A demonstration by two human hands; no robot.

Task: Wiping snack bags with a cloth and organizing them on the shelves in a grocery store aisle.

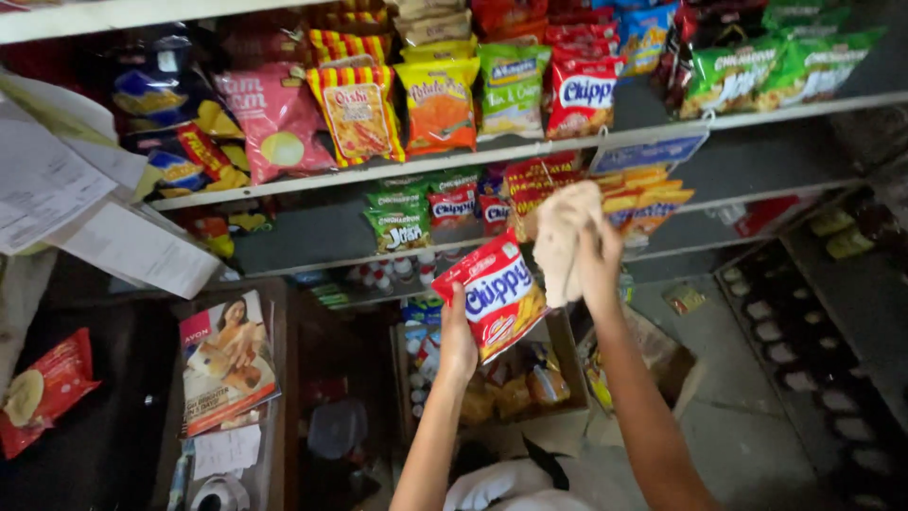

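The left hand (pixel 458 343) is holding a red snack bag (pixel 494 294) up before the shelves (pixel 530 149), fingers clamped on its lower left edge. The bag is likely light, crinkly and crushable; edge grips suit it. The right hand (pixel 598 255), arm raised, is gripping a soft cloth (pixel 562 237) beside the bag.

Red snack bag (pixel 495 293) tilted, held up (shelf-high); pale crumpled cloth (pixel 565 238) just beside it.
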